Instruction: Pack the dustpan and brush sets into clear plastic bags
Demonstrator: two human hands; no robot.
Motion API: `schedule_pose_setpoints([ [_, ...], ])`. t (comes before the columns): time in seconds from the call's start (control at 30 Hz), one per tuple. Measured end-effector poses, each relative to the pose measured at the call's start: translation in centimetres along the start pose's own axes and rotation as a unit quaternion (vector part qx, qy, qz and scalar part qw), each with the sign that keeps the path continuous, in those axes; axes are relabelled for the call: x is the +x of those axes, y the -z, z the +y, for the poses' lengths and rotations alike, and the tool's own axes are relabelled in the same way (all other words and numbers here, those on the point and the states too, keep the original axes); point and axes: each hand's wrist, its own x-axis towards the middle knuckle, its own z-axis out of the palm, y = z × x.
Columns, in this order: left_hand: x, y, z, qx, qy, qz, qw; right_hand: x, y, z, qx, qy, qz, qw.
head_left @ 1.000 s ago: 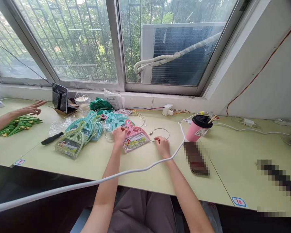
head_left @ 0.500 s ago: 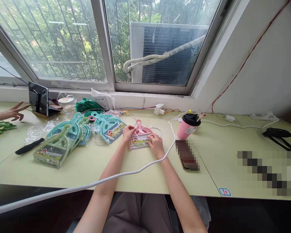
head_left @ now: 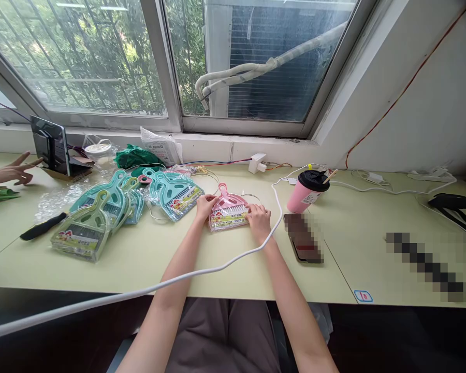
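Note:
A pink mini dustpan-and-brush set [head_left: 229, 211] in a clear wrapper with a printed label lies on the table in front of me. My left hand [head_left: 205, 208] is closed, its fingers pinching the left edge of the wrapper. At the right edge, my right hand [head_left: 259, 220] is closed with bent fingers on the wrapper. Left of it lie wrapped teal dustpan sets [head_left: 178, 194], partly overlapping. Farther left, a wrapped light-green dustpan set [head_left: 81, 233] rests against more teal and green ones.
A white cable [head_left: 217, 268] crosses in front of my forearms. To the right are a pink cup [head_left: 298, 199] with a black lid and a phone [head_left: 305, 243]. A black-handled item [head_left: 42, 226], a tablet [head_left: 48, 145] and another person's hand [head_left: 17, 171] are at the left.
My view has tilted slightly down. My right hand has shifted right, from lying over the label to the wrapper's right edge. My left hand stays at the left edge.

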Motion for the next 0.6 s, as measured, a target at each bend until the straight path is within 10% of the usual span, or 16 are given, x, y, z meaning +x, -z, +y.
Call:
schedule_pose_setpoints([
  [0.6,-0.34,0.22,0.58,0.009,-0.017,0.025,1.000,-0.04,0.47,-0.65,-0.042,0.020,0.010,0.999],
])
